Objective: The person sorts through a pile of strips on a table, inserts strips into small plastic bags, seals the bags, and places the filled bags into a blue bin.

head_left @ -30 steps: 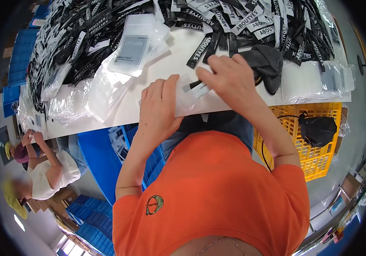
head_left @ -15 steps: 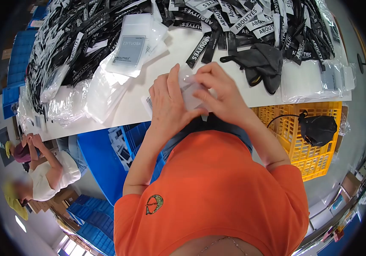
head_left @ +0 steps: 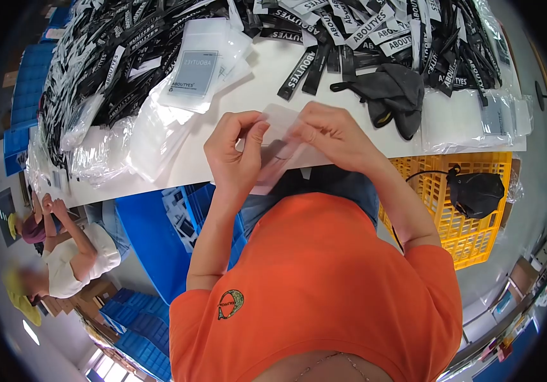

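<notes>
A thin translucent plastic bag [head_left: 278, 153] is stretched between my two hands at the front edge of the white table. My left hand [head_left: 234, 153] pinches its left side between thumb and forefinger. On the opposite side, my right hand [head_left: 337, 135] grips the bag with closed fingers, which hide part of its edge. A crumpled black cloth item [head_left: 389, 95] lies beyond my right hand. Left of the bag, a stack of clear printed bags [head_left: 192, 71] marked ABOUTYES rests near several loose clear bags [head_left: 158, 137].
Black and white ABOUTYES straps [head_left: 372, 32] heap across the back of the table [head_left: 254, 83]. Clear packs [head_left: 452, 121] lie at the right edge. Below are a yellow crate [head_left: 474, 245] with a black object [head_left: 475, 193], and a blue bin [head_left: 149, 245]. Two people [head_left: 85, 264] are at left.
My left hand has turned from lying flat over the bag to pinching its side. My right hand has shifted slightly right and down, and the bag is now spread between both hands.
</notes>
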`<move>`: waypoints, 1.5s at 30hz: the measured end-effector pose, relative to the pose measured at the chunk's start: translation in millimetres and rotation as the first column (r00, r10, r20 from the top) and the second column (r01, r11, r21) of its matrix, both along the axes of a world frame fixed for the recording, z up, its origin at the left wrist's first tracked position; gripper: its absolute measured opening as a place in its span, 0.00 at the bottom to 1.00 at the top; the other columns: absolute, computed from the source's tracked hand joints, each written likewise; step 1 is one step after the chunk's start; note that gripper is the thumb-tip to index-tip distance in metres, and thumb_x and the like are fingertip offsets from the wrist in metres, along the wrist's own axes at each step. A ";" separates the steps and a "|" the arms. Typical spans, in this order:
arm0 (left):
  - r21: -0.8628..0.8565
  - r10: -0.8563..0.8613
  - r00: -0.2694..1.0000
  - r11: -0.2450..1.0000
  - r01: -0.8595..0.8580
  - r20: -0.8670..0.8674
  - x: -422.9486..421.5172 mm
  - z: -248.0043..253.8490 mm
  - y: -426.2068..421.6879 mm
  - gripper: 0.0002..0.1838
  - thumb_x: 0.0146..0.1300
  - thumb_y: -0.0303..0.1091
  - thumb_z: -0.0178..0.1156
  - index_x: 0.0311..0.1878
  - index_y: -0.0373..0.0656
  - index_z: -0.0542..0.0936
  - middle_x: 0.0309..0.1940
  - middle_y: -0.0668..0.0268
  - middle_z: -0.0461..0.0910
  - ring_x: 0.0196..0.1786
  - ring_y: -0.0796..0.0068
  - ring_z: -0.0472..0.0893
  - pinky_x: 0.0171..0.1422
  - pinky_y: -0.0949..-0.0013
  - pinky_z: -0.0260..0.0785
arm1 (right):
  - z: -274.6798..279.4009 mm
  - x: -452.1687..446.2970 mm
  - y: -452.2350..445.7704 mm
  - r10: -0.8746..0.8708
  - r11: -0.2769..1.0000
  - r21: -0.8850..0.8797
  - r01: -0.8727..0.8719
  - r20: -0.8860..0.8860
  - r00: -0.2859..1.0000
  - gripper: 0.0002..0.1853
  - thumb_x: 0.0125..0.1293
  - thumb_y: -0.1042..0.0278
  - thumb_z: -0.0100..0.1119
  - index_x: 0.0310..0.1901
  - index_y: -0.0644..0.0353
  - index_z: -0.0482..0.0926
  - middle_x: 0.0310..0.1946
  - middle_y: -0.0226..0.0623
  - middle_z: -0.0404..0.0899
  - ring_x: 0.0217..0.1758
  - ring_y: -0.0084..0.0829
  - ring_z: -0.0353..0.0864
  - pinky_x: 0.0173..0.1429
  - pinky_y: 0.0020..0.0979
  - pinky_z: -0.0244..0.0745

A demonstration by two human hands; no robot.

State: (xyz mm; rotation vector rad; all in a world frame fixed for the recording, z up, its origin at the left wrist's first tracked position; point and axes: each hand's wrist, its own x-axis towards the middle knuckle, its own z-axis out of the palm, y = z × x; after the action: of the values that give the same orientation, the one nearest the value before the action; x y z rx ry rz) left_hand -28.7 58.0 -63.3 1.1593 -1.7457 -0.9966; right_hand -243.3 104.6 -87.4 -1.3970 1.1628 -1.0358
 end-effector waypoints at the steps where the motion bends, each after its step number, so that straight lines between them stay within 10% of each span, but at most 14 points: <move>1: -0.025 0.010 1.000 1.000 -0.009 0.008 -1.7 0.1 -0.4 0.04 0.67 0.23 0.68 0.42 0.35 0.84 0.32 0.64 0.82 0.34 0.80 0.80 0.42 0.75 0.73 | -0.9 -3.6 -3.0 -0.042 0.999 -0.013 0.042 0.041 0.998 0.13 0.78 0.64 0.57 0.45 0.61 0.88 0.40 0.31 0.79 0.43 0.25 0.78 0.47 0.27 0.72; 8: 0.016 0.053 0.998 0.998 -0.053 -0.014 -0.7 0.3 1.4 0.04 0.69 0.25 0.68 0.44 0.35 0.84 0.34 0.66 0.83 0.36 0.81 0.79 0.43 0.75 0.73 | 6.7 -4.0 -5.5 0.074 0.985 -0.152 -0.083 -0.069 0.995 0.09 0.75 0.67 0.60 0.44 0.60 0.89 0.42 0.29 0.81 0.46 0.22 0.78 0.47 0.24 0.72; 11: 0.151 0.099 0.985 0.986 -0.077 -0.140 2.0 0.3 1.6 0.04 0.71 0.26 0.67 0.45 0.36 0.84 0.36 0.69 0.84 0.37 0.83 0.79 0.45 0.76 0.73 | 6.9 3.7 -7.4 -0.254 0.967 0.082 0.240 0.289 0.923 0.07 0.72 0.68 0.65 0.41 0.60 0.89 0.40 0.26 0.83 0.43 0.18 0.78 0.44 0.22 0.71; 14: 0.263 0.092 0.965 0.965 -0.026 -0.244 0.8 10.0 -0.2 0.05 0.72 0.29 0.67 0.46 0.37 0.84 0.38 0.70 0.84 0.38 0.86 0.78 0.44 0.77 0.71 | 12.8 1.6 -8.2 -0.143 0.986 0.083 0.143 -0.007 0.990 0.05 0.68 0.69 0.68 0.40 0.60 0.89 0.37 0.25 0.84 0.38 0.15 0.78 0.40 0.21 0.70; 22: 0.321 -0.088 0.987 0.938 0.128 -0.135 -0.4 -1.7 4.2 0.09 0.74 0.32 0.65 0.46 0.36 0.87 0.32 0.73 0.85 0.34 0.89 0.76 0.37 0.78 0.69 | 3.8 30.0 -3.8 -0.230 0.973 -0.002 0.232 0.106 0.967 0.05 0.69 0.74 0.64 0.37 0.67 0.84 0.29 0.25 0.80 0.31 0.14 0.74 0.36 0.22 0.68; 28: 0.479 0.111 0.896 0.869 0.123 -0.431 20.4 1.1 8.4 0.14 0.77 0.28 0.58 0.58 0.33 0.84 0.47 0.64 0.87 0.44 0.85 0.80 0.45 0.79 0.71 | -6.9 46.3 -7.7 -0.295 0.944 0.252 0.212 0.362 0.884 0.07 0.73 0.71 0.60 0.40 0.66 0.84 0.28 0.19 0.78 0.29 0.11 0.68 0.32 0.22 0.65; 31: 0.420 0.059 0.990 0.907 -0.001 -0.125 65.5 8.7 13.6 0.16 0.75 0.26 0.52 0.60 0.35 0.83 0.46 0.68 0.85 0.43 0.85 0.80 0.47 0.79 0.71 | 0.0 56.1 -10.0 -0.074 0.950 0.313 -0.012 0.261 0.962 0.09 0.75 0.69 0.60 0.45 0.66 0.85 0.30 0.24 0.82 0.31 0.14 0.74 0.34 0.23 0.69; 36: 0.479 -0.021 0.963 0.870 -0.114 0.268 221.6 39.5 18.4 0.19 0.68 0.29 0.60 0.61 0.36 0.83 0.42 0.66 0.84 0.49 0.75 0.83 0.53 0.73 0.73 | 11.4 47.9 -44.9 -0.257 0.960 -0.154 0.234 -0.148 0.955 0.15 0.72 0.63 0.65 0.55 0.61 0.85 0.43 0.40 0.87 0.41 0.30 0.88 0.42 0.30 0.81; 39: -0.078 0.157 0.636 0.986 -0.150 0.756 216.6 60.0 14.6 0.29 0.64 0.37 0.69 0.68 0.41 0.79 0.57 0.53 0.81 0.62 0.57 0.80 0.64 0.63 0.72 | 12.7 46.5 -101.0 -0.363 0.872 -0.462 0.162 -0.388 0.847 0.21 0.68 0.61 0.68 0.61 0.57 0.82 0.56 0.43 0.83 0.52 0.40 0.85 0.51 0.35 0.81; 41: -0.220 0.214 0.673 0.972 -0.078 0.708 201.7 52.7 -5.8 0.40 0.57 0.43 0.75 0.73 0.44 0.74 0.66 0.47 0.73 0.68 0.46 0.73 0.70 0.54 0.67 | 10.4 55.1 -148.7 -0.467 0.707 -0.707 0.016 -0.449 0.762 0.25 0.67 0.58 0.69 0.64 0.55 0.79 0.61 0.45 0.80 0.60 0.45 0.81 0.58 0.40 0.79; 45: -0.334 0.286 0.625 0.942 -0.042 0.726 196.2 9.6 -54.8 0.57 0.48 0.48 0.81 0.80 0.49 0.63 0.74 0.45 0.63 0.73 0.43 0.66 0.74 0.47 0.60 | -7.7 76.6 -194.1 -0.471 0.761 -0.646 -0.055 -0.609 0.638 0.32 0.64 0.51 0.70 0.69 0.48 0.76 0.65 0.48 0.75 0.68 0.51 0.71 0.69 0.50 0.69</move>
State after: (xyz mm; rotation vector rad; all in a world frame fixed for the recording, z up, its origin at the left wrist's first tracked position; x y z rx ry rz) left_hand 167.4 3.2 -53.7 1.6527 -2.2701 -0.0590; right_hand -166.7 -89.5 -95.1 -2.4241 1.7203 -1.0883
